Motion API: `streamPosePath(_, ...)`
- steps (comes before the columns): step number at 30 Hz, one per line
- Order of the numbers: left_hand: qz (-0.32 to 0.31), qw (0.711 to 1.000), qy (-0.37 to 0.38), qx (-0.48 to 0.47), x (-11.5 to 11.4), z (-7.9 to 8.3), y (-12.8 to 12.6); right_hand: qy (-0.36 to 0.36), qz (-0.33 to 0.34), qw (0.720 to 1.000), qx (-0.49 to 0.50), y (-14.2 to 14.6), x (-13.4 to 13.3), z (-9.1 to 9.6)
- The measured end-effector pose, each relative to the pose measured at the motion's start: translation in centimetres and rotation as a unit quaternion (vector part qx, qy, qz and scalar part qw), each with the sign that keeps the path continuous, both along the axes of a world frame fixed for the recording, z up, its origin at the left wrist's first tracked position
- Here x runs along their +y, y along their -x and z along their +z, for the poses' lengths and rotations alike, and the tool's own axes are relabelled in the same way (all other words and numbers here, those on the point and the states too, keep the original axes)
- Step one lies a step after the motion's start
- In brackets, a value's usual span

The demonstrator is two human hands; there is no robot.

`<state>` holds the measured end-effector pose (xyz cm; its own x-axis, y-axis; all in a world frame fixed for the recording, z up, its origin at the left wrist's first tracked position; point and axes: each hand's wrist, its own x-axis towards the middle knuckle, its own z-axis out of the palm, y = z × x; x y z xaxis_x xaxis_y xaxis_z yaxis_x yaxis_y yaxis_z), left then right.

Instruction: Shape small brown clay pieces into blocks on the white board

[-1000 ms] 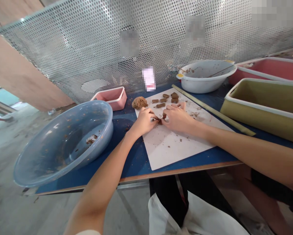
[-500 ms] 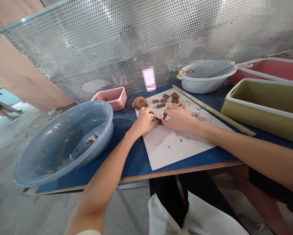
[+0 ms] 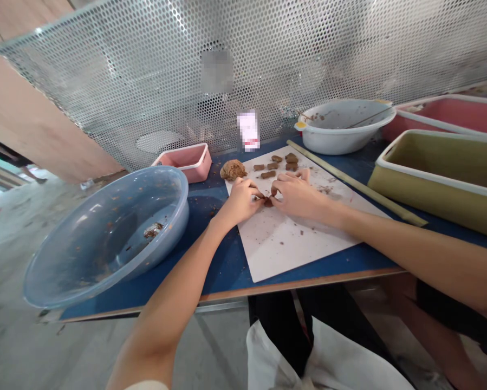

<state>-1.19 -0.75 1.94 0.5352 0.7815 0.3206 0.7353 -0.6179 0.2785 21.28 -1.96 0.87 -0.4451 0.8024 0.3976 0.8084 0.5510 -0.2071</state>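
Brown clay-like piece (image 3: 268,202) is resting between the two hands, over the middle of a white board (image 3: 276,254). The left hand (image 3: 245,199) is gripping the left side of the piece with its fingertips, its other fingers curling inward. The right hand (image 3: 291,193) is gripping the right side in the same way, thumb and forefinger meeting the piece while the remaining fingers are bending above the board. Fingers are partly covering the piece, so its full outline is not showing.

Several short brown pieces (image 3: 268,174) are lying in a loose group on the far part of the board, and crumbs are dotting its surface. A larger rough lump (image 3: 232,170) is sitting at the board's far left corner. Along the right edge, a long pale strip (image 3: 357,184) is lying aslant.

The board is resting on a blue table (image 3: 222,265). At the left, a large translucent blue basin (image 3: 84,249) is standing near a small pink box (image 3: 200,170). At the far right, a white basin (image 3: 341,142) and an olive tub (image 3: 430,200) are standing, and a perforated metal screen (image 3: 145,81) is rising behind the table.
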Motion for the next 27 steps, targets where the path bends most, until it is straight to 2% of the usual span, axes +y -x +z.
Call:
streamPosePath(8,0.006,1.000,0.000,0.000,0.0,0.2,0.2,-0.018,-0.006,1.000,0.007,-0.3,0.2,0.0)
streamPosePath(14,0.006,1.000,0.003,-0.008,-0.1,0.2,0.2,-0.008,0.025,1.000,-0.007,-0.7,0.3,0.6)
streamPosePath(22,0.003,1.000,0.011,-0.003,-0.2,0.3,0.0,-0.005,0.030,1.000,-0.008,-0.5,0.5,0.2)
streamPosePath(27,0.006,1.000,0.010,-0.007,-0.1,0.3,0.2,-0.019,0.031,0.999,0.012,-0.8,0.2,0.9)
